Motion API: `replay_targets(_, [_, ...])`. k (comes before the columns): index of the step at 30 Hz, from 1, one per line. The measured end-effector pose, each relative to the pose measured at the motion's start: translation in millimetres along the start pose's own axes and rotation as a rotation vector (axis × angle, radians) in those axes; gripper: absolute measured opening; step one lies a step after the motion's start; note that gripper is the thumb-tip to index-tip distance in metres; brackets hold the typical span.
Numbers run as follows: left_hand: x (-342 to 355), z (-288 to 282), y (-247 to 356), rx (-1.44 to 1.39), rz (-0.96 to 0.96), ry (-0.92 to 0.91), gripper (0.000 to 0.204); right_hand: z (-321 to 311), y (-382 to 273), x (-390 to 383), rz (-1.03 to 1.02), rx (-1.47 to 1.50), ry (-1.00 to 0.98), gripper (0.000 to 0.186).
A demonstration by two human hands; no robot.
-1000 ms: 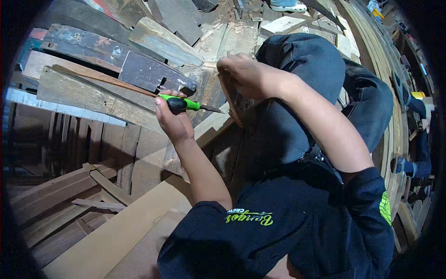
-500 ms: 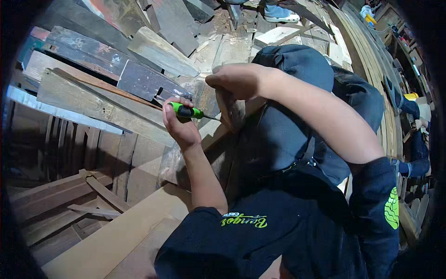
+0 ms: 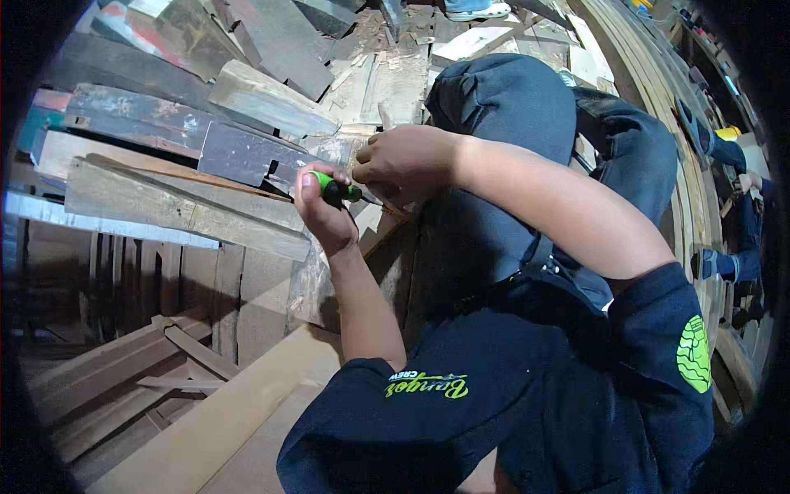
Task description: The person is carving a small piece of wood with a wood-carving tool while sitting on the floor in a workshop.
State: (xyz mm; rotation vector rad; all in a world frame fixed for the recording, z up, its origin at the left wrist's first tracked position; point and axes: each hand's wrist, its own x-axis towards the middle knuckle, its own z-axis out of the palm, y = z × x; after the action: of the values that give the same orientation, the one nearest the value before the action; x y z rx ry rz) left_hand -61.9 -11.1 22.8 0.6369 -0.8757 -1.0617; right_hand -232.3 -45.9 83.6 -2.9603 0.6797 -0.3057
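Observation:
My left hand [image 3: 325, 210] is wrapped around the green and black handle of a screwdriver-like tool [image 3: 333, 189]. Its thin shaft points right, toward a brown piece of wood [image 3: 397, 198] beside my bent knee. Just above the shaft is my right hand [image 3: 407, 160], back of the hand up and fingers curled; whatever lies beneath those fingers is hidden. A small wooden end [image 3: 385, 115] sticks out beyond the right hand. Where the tool's tip meets the wood is too dark to tell.
Weathered boards [image 3: 189, 198] and a dark painted plank [image 3: 247, 156] lie stacked to the left. A wooden frame [image 3: 123, 387] stands at lower left. Long timbers [image 3: 642, 107] run along the right. Another person's shoe [image 3: 477, 10] shows at the top; a further person is at far right.
My right hand has turned from a tilted, side-on pose to palm down, its fingers now close to the tool. The tool's handle has shifted slightly right. The whole view has tilted a little.

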Motion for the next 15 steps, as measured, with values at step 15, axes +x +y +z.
replay_targets(15, [-2, -5, -17, 0.126, -0.045, 0.033, 0.031, 0, 1, -5, 0.093, 0.046, 0.02, 0.029])
